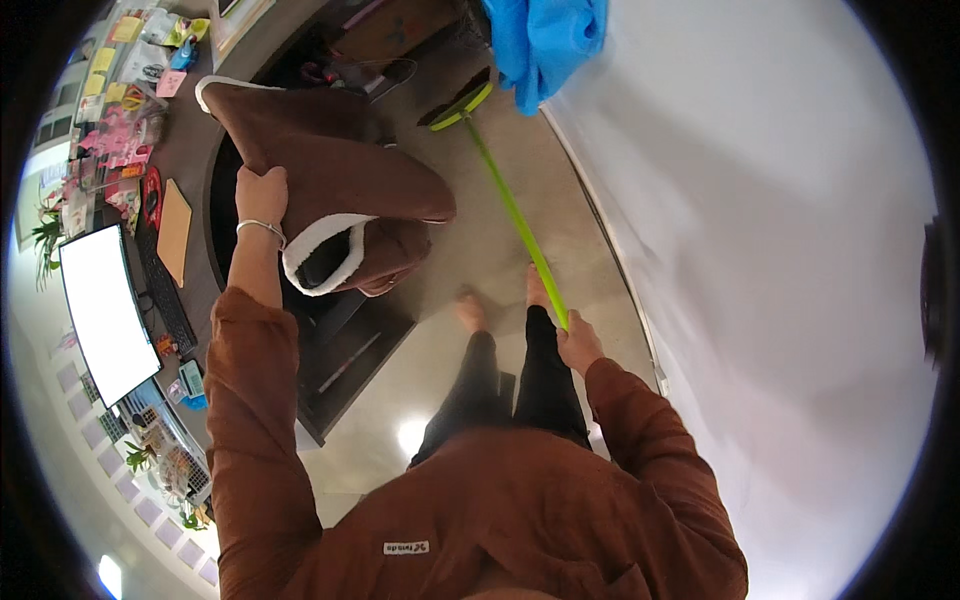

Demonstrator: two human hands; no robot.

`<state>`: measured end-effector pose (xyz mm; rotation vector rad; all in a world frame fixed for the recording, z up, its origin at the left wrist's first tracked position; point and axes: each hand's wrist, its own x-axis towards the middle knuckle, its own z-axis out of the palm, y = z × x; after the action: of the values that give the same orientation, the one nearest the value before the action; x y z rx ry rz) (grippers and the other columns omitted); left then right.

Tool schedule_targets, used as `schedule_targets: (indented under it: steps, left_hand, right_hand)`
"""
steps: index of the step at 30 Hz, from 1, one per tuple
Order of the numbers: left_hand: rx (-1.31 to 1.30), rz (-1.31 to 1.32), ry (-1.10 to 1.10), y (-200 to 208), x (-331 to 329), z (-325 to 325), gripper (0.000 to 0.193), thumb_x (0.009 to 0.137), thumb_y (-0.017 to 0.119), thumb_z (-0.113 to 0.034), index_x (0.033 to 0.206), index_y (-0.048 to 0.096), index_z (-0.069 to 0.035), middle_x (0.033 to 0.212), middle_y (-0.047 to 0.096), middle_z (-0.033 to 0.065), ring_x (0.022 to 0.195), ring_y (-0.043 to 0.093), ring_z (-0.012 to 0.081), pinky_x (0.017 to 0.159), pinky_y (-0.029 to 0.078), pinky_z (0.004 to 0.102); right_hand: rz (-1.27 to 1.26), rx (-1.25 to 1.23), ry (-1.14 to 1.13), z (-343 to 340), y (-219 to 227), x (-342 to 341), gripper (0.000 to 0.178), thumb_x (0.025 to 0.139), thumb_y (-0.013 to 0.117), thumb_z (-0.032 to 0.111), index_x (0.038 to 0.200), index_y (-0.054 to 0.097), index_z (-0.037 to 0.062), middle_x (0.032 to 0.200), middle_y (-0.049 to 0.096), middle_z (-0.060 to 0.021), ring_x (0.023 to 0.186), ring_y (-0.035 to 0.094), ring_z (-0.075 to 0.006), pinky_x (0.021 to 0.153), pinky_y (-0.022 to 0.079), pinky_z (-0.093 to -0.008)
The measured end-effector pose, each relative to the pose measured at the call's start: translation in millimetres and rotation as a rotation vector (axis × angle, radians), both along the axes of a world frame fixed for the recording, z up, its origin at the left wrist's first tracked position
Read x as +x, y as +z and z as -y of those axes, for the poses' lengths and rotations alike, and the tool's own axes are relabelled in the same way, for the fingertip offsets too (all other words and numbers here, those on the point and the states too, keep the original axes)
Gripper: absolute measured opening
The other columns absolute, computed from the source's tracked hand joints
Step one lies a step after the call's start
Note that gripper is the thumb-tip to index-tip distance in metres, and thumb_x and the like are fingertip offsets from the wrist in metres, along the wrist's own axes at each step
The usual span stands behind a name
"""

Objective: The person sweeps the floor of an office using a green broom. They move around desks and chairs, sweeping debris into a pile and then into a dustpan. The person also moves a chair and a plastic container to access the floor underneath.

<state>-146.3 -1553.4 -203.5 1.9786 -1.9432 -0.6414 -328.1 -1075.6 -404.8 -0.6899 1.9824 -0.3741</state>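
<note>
1. The person stood barefoot on a smooth grey-beige floor, looking down past dark trousers and a rust-brown long-sleeved top.
2. The left hand, a thin silver bangle at its wrist, was raised and closed around the upper edge of a brown fleece-lined garment with a white fuzzy trim. The fingers were curled together over the fabric, so the garment hung lifted in the air above the dark desk edge, clear of the floor.
3. The right hand was clenched around the upper end of a long lime-green mop handle. The handle ran away from the person, slanting toward its flat green-edged mop head, which rested on the floor, close to a hanging bright blue cloth.
4. To the left, a curved white monitor, a black keyboard and a clutter of pink and yellow stationery sat on the desk. A plain white wall filled the right side.
5. Judging by this, the mopping looked to be under way rather than finished: the garment was already lifted out of the way and the mop head was down on the floor. How much floor was already cleaned could not be told.
</note>
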Motion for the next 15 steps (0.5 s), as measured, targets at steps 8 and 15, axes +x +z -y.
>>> schedule_targets:
  steps: [8,15]
  left_hand:
    - [-0.023,-0.005,-0.015,5,-13,-8,0.040,0.074,0.051,-0.010,0.109,0.051,0.009,0.100,0.062,0.0206,0.095,0.060,0.0307,0.084,0.045,0.0346]
    - [-0.066,0.058,-0.032,16,-21,-20,0.039,0.074,0.051,-0.011,0.107,0.052,0.009,0.096,0.062,0.0178,0.089,0.061,0.0281,0.080,0.046,0.0347]
  right_hand:
    - [0.028,-0.084,0.099,77,-43,-17,0.032,0.087,0.050,0.021,0.113,0.044,0.0042,0.087,0.060,-0.0255,0.083,0.057,-0.0446,0.072,0.045,-0.0521]
    - [0.162,-0.097,0.183,208,-76,6,0.031,0.089,0.044,0.028,0.096,0.053,-0.0008,0.091,0.060,-0.0239,0.091,0.057,-0.0427,0.077,0.046,-0.0482]
